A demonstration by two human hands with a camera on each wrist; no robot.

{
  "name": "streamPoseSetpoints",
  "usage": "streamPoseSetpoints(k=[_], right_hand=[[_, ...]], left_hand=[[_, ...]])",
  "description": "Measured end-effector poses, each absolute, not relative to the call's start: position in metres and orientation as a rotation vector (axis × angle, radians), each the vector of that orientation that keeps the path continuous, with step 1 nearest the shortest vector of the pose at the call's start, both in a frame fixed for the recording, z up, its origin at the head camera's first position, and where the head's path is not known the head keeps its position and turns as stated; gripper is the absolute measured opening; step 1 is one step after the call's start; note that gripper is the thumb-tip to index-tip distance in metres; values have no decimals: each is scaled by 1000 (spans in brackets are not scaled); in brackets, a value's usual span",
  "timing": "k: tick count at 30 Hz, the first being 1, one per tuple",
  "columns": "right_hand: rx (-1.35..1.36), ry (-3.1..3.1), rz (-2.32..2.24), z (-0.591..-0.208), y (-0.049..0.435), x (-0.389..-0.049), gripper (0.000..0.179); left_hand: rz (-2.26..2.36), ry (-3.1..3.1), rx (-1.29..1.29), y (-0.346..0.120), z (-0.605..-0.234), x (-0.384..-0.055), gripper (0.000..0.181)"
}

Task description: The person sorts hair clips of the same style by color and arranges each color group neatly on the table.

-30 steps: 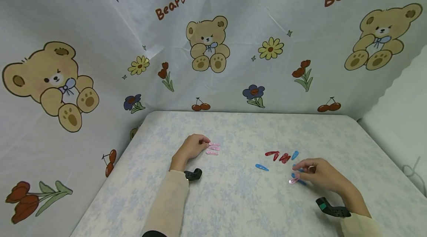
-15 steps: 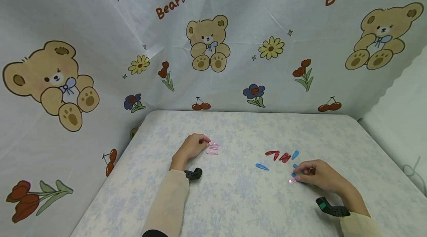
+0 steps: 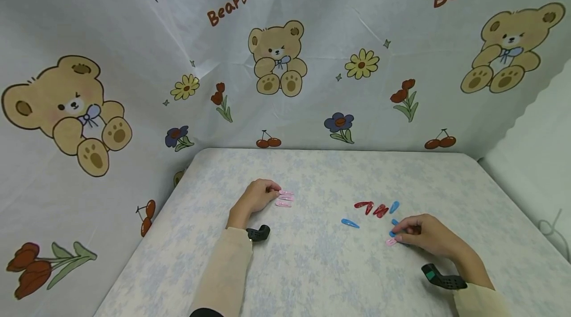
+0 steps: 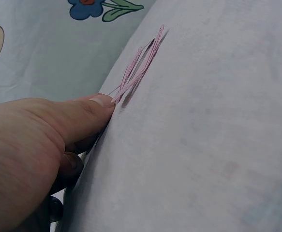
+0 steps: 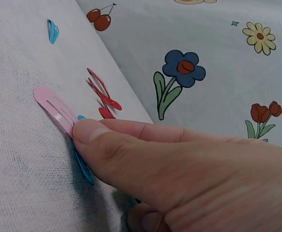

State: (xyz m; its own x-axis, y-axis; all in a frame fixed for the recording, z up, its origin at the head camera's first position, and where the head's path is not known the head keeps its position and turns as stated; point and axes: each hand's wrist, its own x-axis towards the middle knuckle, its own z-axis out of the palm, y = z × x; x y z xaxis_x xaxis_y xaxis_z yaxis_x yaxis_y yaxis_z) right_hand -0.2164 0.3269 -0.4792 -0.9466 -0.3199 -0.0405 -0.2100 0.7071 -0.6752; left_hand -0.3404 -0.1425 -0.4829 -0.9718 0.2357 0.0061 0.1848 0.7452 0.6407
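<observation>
On the left side of the table lie several pink hair clips [image 3: 283, 203] in a small group. My left hand [image 3: 256, 196] is at their near end, its thumb and forefinger pinching the tip of a pink hair clip [image 4: 153, 55]. Toward the right, my right hand [image 3: 428, 234] pinches another pink hair clip [image 5: 53, 106] between thumb and forefinger, its rounded end sticking out past the thumb. Beneath those fingers a blue hair clip [image 5: 82, 164] shows partly, the rest hidden by the hand.
Several red hair clips [image 3: 381, 211] lie beyond the right hand, with a blue hair clip [image 3: 394, 207] beside them. Another blue hair clip [image 3: 350, 223] is nearer the middle of the pale table [image 3: 312, 267]. A bear-print curtain [image 3: 312, 104] hangs behind the far edge.
The right hand's fingers have closed in on the pink hair clip, and the clip has turned slightly in their pinch. The left hand stays in place.
</observation>
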Motion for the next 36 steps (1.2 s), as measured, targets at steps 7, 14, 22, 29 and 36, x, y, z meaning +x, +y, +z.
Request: streamPoseSetpoints(k=[7, 14, 22, 29, 36], right_hand=[[-428, 2764, -1072, -479, 327, -213, 18], [-413, 2776, -1049, -481, 328, -213, 15], [-403, 2837, -977, -477, 324, -213, 9], [-374, 2813, -975, -479, 322, -216, 12], [-375, 2785, -987, -481, 323, -214, 12]], left_hand=[[1038, 2863, 369, -142, -483, -339, 11], [1034, 2861, 352, -142, -483, -338, 11], [1045, 2865, 334, -142, -484, -340, 10], [1056, 2858, 336, -144, -483, -340, 11], [1057, 2843, 343, -143, -482, -339, 11]])
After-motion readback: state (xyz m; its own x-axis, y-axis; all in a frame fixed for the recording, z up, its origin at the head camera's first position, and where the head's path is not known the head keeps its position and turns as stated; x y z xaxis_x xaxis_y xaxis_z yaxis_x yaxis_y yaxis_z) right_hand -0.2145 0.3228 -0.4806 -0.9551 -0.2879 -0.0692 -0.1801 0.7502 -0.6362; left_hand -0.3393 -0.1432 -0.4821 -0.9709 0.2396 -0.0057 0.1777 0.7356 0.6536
